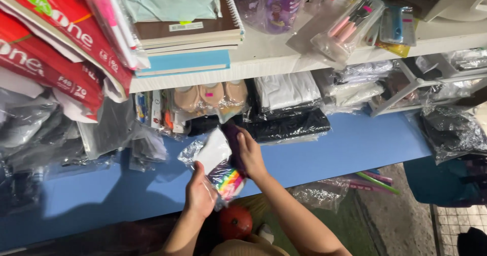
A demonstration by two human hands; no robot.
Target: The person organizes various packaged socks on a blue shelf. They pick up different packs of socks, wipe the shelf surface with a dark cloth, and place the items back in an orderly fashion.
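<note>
Reaching up from the lower edge of the view, the left hand (199, 197) curls its fingers around the bottom of a clear plastic packet (215, 167), thumb pressed on its crinkled front, while the right hand (249, 154) lies over the packet's upper right side, fingers closed against it. Inside the glossy wrap sits folded white cloth above a rainbow-striped patch, with something dark purple at the top (partly hidden by the right hand). This packet hovers just above the smooth blue shelf (345, 144), near stacked bags of black and white fabric (286, 109) under a white shelf board (274, 58).
</note>
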